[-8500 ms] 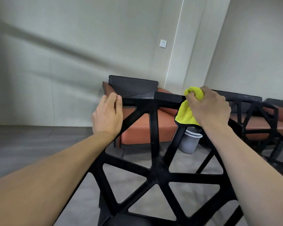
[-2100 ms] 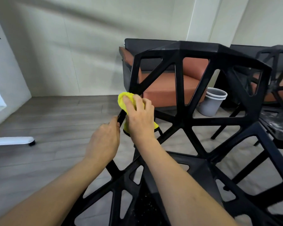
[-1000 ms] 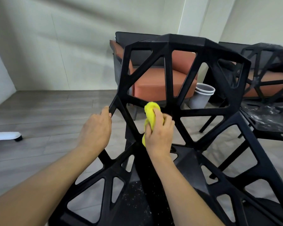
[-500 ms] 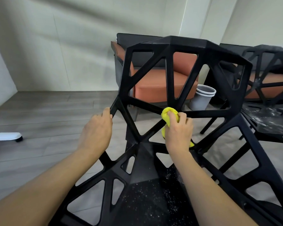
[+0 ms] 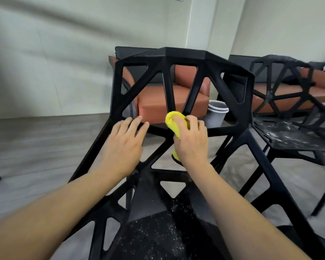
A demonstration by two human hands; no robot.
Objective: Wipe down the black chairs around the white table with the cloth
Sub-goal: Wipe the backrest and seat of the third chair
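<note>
Head view, chair: we lean over the near chair, its open lattice back ahead of us and its seat below our wrists.
Right hand: our right hand has its fingers clenched round the cloth, a bunched yellow wad pressed where the lower struts of the back meet.
Left hand: our left hand lies just left of the cloth, fingers straight and released, resting on the cross strut; we judge it is steadying the chair.
Cloth: it sits wholly under the right fingers, low on the backrest, with a tail hanging down past the palm.
Seat: pale specks cover the seat nearer to us than both hands, so we judge it is not yet wiped.
Second chair: right of the right hand stands another chair, its seat dusty with white marks; it looks untouched.
Progress: we judge we are partway through the first chair's back; its seat, the second chair and any others out of view remain.
Tabletop: none is in view.
Beyond: an orange armchair and a bin show through the lattice.
</note>
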